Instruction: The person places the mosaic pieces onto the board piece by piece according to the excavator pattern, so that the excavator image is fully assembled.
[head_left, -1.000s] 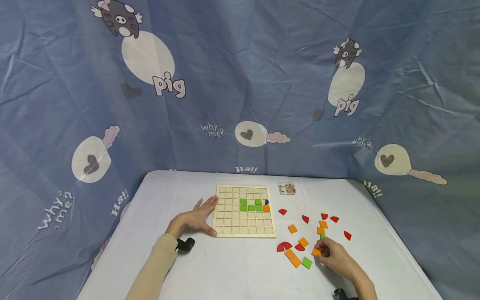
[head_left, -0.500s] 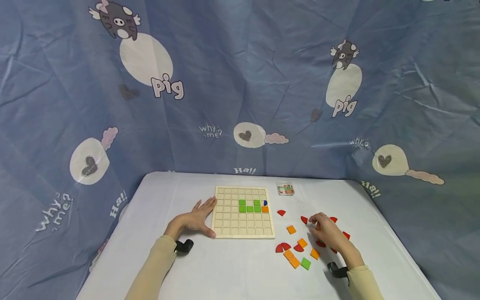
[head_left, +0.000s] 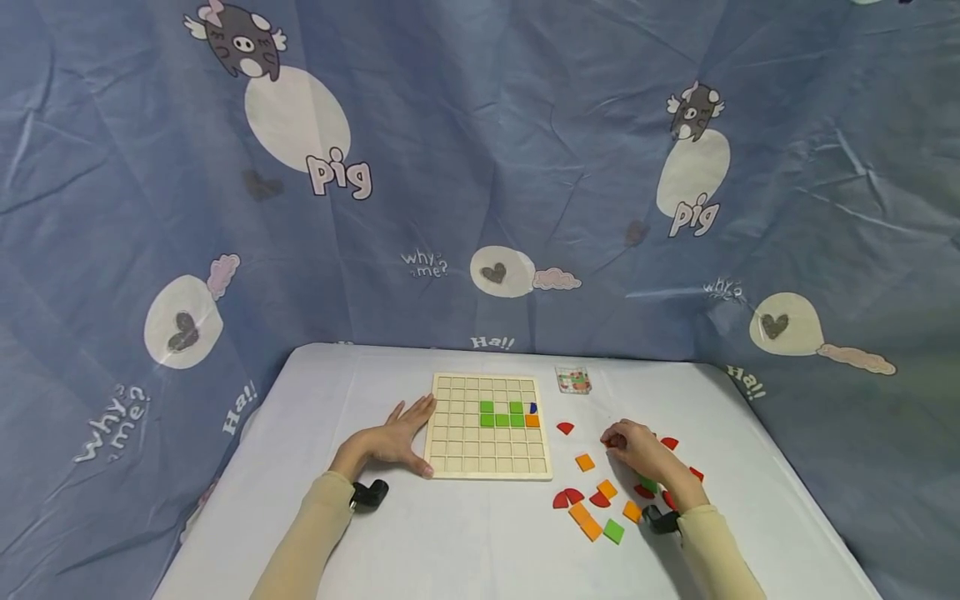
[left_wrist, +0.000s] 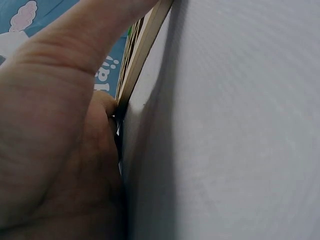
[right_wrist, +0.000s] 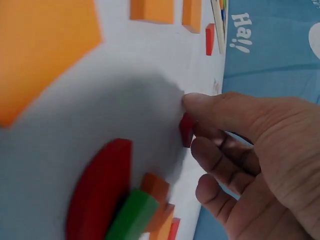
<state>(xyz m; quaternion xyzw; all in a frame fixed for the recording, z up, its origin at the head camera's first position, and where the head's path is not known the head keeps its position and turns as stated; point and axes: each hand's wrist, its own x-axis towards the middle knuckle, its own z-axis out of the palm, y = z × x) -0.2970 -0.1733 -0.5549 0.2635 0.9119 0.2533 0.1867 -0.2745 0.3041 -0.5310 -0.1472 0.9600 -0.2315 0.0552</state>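
One hand, the right hand [head_left: 634, 443], pinches a smooth red quarter-round tile [right_wrist: 186, 129]; left hand [head_left: 390, 437] spread flat.

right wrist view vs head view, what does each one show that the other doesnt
Only the right wrist view shows the right hand's fingertips pinching a small red piece up close, with a green piece lying against a red one.

Only the head view shows the whole table, the wooden grid board with green pieces set in it, the left hand resting against the board's edge, and the blue cloth backdrop.

Both show the right hand among scattered orange pieces and red ones.
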